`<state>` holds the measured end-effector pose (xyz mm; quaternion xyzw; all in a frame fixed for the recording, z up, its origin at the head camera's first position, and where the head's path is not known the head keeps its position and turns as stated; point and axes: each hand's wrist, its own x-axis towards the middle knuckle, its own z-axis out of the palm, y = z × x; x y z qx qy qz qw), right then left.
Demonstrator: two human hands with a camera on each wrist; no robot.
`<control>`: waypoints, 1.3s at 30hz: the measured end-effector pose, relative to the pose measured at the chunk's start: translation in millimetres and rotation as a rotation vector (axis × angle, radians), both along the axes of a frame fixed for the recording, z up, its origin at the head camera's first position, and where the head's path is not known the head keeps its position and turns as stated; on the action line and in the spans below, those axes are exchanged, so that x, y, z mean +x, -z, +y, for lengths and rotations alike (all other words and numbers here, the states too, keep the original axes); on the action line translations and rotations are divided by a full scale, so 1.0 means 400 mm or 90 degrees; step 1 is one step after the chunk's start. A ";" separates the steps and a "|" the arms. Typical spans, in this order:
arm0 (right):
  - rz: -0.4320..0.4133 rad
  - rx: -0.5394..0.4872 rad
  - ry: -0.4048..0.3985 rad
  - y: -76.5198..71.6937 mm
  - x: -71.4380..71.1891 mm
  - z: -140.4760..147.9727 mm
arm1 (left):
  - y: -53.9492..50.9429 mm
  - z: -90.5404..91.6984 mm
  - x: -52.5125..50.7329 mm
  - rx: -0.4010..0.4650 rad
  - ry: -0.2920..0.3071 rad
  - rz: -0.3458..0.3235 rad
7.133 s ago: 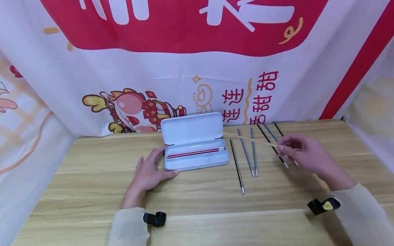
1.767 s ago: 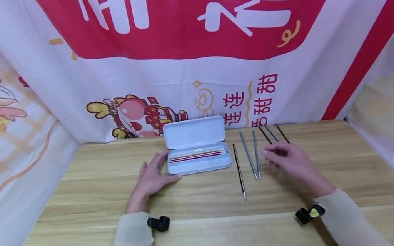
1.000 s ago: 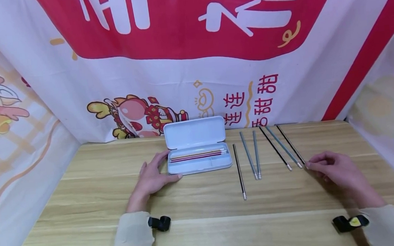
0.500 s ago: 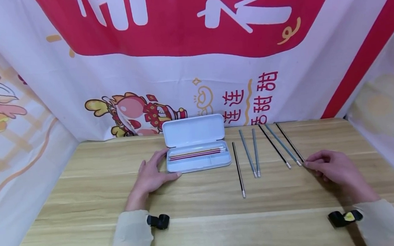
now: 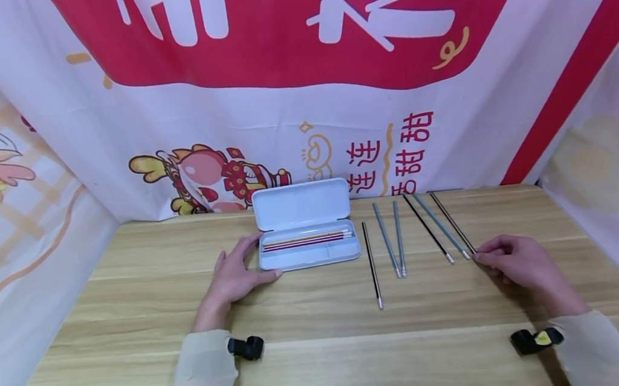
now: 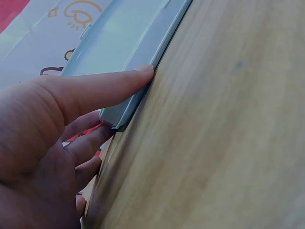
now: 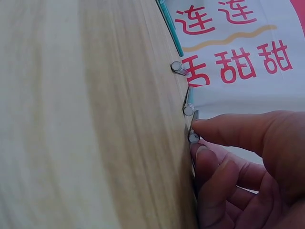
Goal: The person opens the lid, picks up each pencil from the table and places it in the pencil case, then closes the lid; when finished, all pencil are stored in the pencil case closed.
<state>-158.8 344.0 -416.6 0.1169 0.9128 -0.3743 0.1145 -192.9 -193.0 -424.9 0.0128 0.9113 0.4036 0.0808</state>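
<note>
Two pale sleeves, left and right, enter at the lower left and lower right of the frame. Each carries a black wrist unit, left and right, above a wood-grain table.

The left hand, left of centre, is spread: thumb on the front edge of the pencil case, fingers at its left end. The right hand, right of centre, pinches the eraser end of the rightmost black pencil between thumb and index finger. That pencil slants away to the upper left, its far end near the rear table edge.

The case stands open at mid-frame. Its rear compartment contains red pencils and a yellow pencil, erasers to the right; a divider splits the front section.

Right of the case, in order: the left black pencil, two blue pencils converging at their eraser ends, a middle black pencil and a slanted blue pencil just beside the pinched one.

The case lid is raised at the rear. Behind it hangs a white cloth with a red panel across the top of the frame and red characters at right of centre.
</note>
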 end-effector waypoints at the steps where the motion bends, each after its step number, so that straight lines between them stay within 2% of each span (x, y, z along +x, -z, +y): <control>1: -0.001 0.000 0.001 0.000 0.000 0.000 | 0.000 0.000 0.000 -0.001 0.000 -0.001; 25: -0.008 0.016 0.028 -0.008 0.000 -0.013 | 0.002 0.001 0.000 -0.001 -0.005 -0.003; 32: -0.003 -0.040 0.059 0.004 0.000 0.000 | 0.005 0.001 -0.001 -0.005 -0.003 0.002; 39: 0.011 -0.070 0.059 0.006 0.001 0.009 | 0.005 0.001 -0.001 -0.002 -0.005 0.002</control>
